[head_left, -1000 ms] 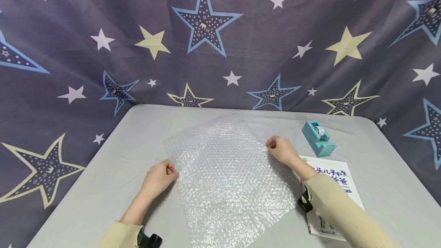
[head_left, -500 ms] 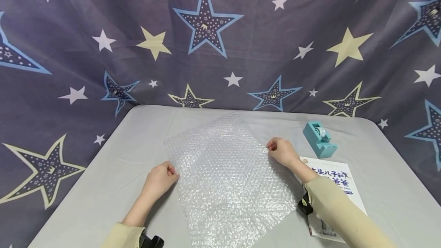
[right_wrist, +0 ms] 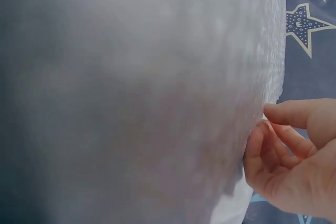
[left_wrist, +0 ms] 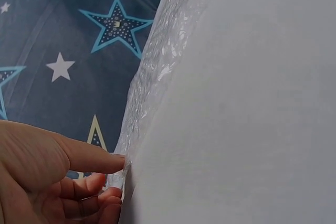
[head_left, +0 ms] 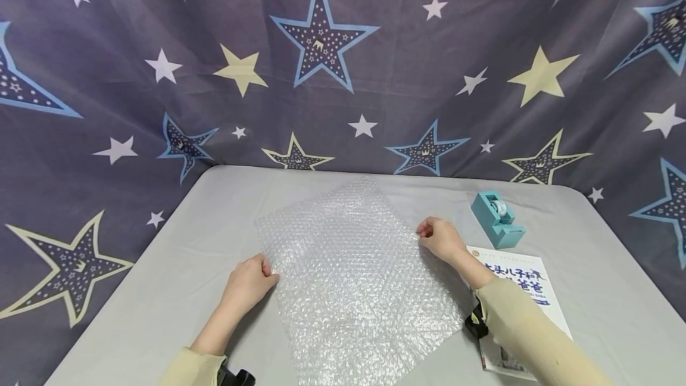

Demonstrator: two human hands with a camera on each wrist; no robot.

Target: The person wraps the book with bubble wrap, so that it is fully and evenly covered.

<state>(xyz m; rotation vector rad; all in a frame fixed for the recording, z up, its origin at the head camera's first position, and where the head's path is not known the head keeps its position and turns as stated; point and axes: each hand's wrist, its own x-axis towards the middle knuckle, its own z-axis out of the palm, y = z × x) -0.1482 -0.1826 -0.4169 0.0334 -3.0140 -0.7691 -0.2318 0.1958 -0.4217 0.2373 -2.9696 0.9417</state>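
Observation:
A clear sheet of bubble wrap point(head_left: 359, 285) lies turned cornerwise on the table, its near corner cut off by the bottom of the head view. At its left edge my left hand point(head_left: 248, 285) pinches the rim; the left wrist view shows the thumb point(left_wrist: 97, 158) on the edge and the other fingers curled beneath. Across from it my right hand point(head_left: 439, 238) pinches the right edge. In the right wrist view, thumb and fingers of the right hand point(right_wrist: 294, 156) meet at the wrap's border, and the sheet point(right_wrist: 157, 93) fills most of the picture, blurred.
A teal tape dispenser point(head_left: 495, 219) with a clear roll stands at the back right. Below it lies a white book point(head_left: 541, 290) with blue Chinese lettering, partly under the right forearm. A grey cloth covers the table point(head_left: 214, 213); a star-patterned curtain point(head_left: 375, 64) hangs behind.
Both hands keep their hold at the edges and the bubble wrap stays where it is. The whole head view has shifted very slightly downward.

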